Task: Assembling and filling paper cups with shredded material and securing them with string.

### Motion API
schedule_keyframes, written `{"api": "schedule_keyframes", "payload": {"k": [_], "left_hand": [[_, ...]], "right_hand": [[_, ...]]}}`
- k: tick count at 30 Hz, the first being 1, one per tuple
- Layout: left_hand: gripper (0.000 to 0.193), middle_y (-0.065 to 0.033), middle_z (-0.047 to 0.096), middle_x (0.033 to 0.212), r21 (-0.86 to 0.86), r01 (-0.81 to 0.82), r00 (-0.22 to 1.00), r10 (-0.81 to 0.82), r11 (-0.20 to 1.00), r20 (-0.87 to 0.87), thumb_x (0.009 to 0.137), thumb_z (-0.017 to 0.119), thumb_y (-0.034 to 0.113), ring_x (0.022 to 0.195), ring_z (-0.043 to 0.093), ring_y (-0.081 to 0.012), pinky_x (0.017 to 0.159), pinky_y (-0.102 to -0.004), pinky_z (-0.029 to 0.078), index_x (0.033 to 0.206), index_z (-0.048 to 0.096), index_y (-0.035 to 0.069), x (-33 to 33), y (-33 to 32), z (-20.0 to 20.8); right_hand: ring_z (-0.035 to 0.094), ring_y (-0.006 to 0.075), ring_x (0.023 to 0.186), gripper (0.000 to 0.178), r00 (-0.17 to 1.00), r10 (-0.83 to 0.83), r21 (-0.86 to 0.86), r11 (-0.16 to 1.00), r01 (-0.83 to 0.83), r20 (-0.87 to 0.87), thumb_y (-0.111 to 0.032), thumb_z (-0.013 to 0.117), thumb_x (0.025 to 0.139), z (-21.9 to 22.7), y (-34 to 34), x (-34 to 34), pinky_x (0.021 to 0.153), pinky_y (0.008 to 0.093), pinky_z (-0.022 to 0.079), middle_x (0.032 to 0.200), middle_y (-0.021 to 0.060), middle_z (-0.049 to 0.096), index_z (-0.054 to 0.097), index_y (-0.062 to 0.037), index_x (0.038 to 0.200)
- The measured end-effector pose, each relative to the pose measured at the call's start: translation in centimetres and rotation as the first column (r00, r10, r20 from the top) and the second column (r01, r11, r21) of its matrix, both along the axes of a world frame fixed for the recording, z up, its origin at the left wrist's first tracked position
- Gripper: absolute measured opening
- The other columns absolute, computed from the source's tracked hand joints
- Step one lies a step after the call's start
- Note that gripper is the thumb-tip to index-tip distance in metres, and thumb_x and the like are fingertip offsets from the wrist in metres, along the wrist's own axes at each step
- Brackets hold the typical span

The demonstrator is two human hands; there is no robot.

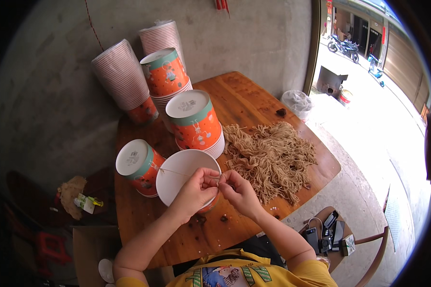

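An open paper bucket (173,185) with a white inside stands at the near side of the wooden table, tilted toward me. A thin tan cord (175,171) runs from its left rim across the opening to my hands. My left hand (203,184) is closed in a pinch on the cord over the right rim. Against it, my right hand (235,190) pinches too, fingertips together at the same spot; the cord's end is hidden there. To the right lies a tangled heap of tan cords (273,160). Left of the open bucket, an upside-down orange-and-green paper bucket (133,158) touches or nearly touches it.
Behind stand stacks of upturned buckets (189,104) and tall wrapped stacks (119,71) by the grey wall. A lined waste bin (299,101) is beyond the table's far right edge. A wooden chair (331,239) holding small devices sits at the near right; a cardboard box (88,244) stands lower left.
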State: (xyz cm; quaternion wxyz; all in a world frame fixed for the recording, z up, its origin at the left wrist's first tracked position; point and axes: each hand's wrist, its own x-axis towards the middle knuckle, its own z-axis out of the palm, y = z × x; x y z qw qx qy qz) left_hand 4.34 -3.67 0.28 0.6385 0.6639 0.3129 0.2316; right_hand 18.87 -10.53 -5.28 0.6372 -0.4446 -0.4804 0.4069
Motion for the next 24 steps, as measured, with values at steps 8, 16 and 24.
{"api": "schedule_keyframes", "payload": {"k": [8, 16, 24], "left_hand": [[0.028, -0.0010, 0.055, 0.094, 0.104, -0.018, 1.000, 0.021, 0.994, -0.021, 0.088, 0.057, -0.002, 0.087, 0.053, -0.0069, 0.083, -0.0230, 0.045, 0.115, 0.049, 0.003, 0.0, -0.2, -0.2], [0.027, -0.0011, 0.055, 0.093, 0.064, -0.036, 0.999, 0.037, 0.997, -0.015, 0.088, 0.058, -0.001, 0.088, 0.053, -0.0071, 0.084, -0.0236, 0.046, 0.113, 0.049, 0.002, 0.0, -0.1, -0.1], [0.022, 0.0000, 0.054, 0.089, 0.042, -0.051, 0.999, 0.051, 0.998, 0.004, 0.090, 0.058, 0.001, 0.083, 0.052, -0.0058, 0.078, -0.0221, 0.046, 0.110, 0.049, 0.002, 0.1, -0.1, -0.1]], "right_hand": [[0.042, 0.0038, 0.056, 0.009, 0.943, 0.131, -0.177, 0.966, -0.191, -0.305, -0.019, 0.051, 0.097, 0.9, -0.4, 0.7, 0.047, 0.0189, 0.032, 0.069, -0.0036, 0.048, 0.053, -0.0110, 0.099], [0.041, 0.0054, 0.054, 0.008, 0.914, 0.136, -0.177, 0.960, -0.217, -0.381, -0.018, 0.049, 0.097, 0.6, -0.3, 0.7, 0.046, 0.0194, 0.031, 0.068, -0.0030, 0.047, 0.052, -0.0111, 0.099], [0.042, 0.0053, 0.055, 0.009, 0.932, 0.102, -0.140, 0.977, -0.159, -0.347, -0.020, 0.050, 0.098, 0.1, -0.3, 0.6, 0.047, 0.0191, 0.032, 0.070, -0.0031, 0.048, 0.051, -0.0110, 0.100]]}}
